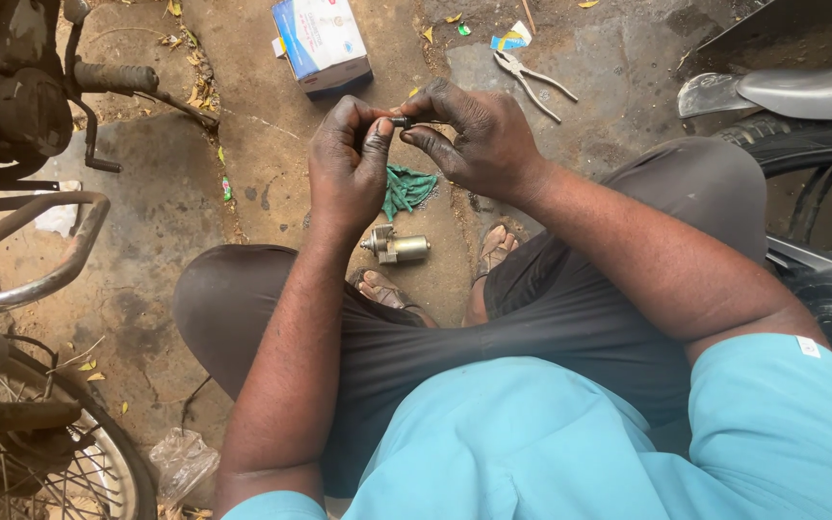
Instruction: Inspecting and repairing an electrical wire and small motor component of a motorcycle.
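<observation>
Fingers of the left hand (349,159) and right hand (479,135) pinch a small dark pin-like part (403,122) between them, held above the ground. Starter motor (397,247) lies untouched by the feet, beside a green rag (408,188); pliers (532,82) rest farther off.

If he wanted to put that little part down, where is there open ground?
Bare concrete lies right of the pliers, toward the tyre. Another bare patch lies between the handlebar and his knee. Between his feet it is crowded: small motor, green rag.
</observation>
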